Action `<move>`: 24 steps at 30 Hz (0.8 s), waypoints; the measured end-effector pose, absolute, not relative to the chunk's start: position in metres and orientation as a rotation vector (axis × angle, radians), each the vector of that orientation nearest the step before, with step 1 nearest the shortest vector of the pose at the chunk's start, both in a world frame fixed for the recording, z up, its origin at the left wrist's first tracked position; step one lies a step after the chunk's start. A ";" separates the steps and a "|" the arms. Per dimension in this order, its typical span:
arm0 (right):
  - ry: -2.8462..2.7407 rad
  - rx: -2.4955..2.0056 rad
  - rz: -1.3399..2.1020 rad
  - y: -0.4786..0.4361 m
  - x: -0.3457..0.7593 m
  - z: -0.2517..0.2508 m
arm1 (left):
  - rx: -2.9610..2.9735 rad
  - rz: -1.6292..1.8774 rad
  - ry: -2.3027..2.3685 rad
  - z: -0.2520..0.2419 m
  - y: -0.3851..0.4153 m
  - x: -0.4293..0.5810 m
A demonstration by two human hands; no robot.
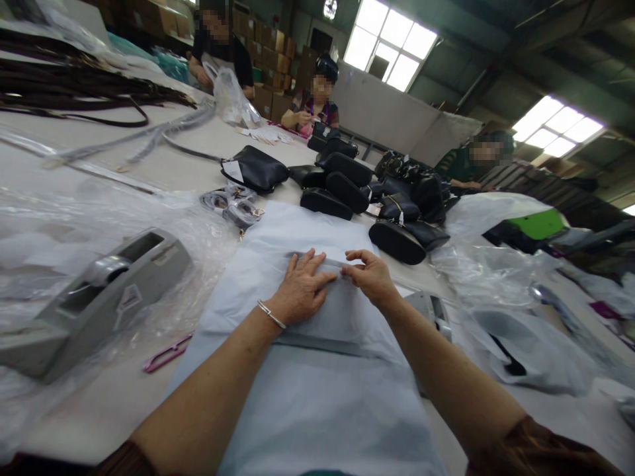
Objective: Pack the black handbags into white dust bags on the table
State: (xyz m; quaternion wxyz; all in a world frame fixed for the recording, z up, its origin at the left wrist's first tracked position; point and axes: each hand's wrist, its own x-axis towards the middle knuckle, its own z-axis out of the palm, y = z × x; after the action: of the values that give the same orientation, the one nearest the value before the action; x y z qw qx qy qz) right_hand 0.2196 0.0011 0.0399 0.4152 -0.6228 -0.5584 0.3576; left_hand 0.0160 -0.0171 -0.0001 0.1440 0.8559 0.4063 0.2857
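White paper (327, 403) lies under the left grip (305, 291), which is spread flat. The right grip (373, 279) curls over the paper; I cannot tell whether it pinches any. 1 tape dispenser (119, 311) stands left of the paper.

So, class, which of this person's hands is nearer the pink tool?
Left. The left hand rests on the white wrap, beyond and right of the pink tool; the right hand, also at the wrap, is farther right.

The sheets (322, 403) lie right of the tape dispenser (136, 297); bags (347, 190) lie behind them; straps (89, 82), far left.
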 end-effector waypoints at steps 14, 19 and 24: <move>-1.648 -1.477 0.554 0.006 0.219 0.028 | 2.520 0.794 1.223 0.001 -0.021 0.020; -1.697 -1.461 0.533 0.006 0.219 0.028 | 2.570 0.774 1.222 -0.001 -0.022 0.021; -1.731 -1.492 0.503 0.005 0.219 0.027 | 2.590 0.743 1.215 -0.001 -0.022 0.021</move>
State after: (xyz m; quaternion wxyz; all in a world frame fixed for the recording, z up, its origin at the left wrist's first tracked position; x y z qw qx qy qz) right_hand 0.2191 0.0048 0.0265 0.3901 -0.5870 -0.6812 0.1980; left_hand 0.0210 -0.0220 -0.0006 0.0929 0.8726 0.4091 0.2502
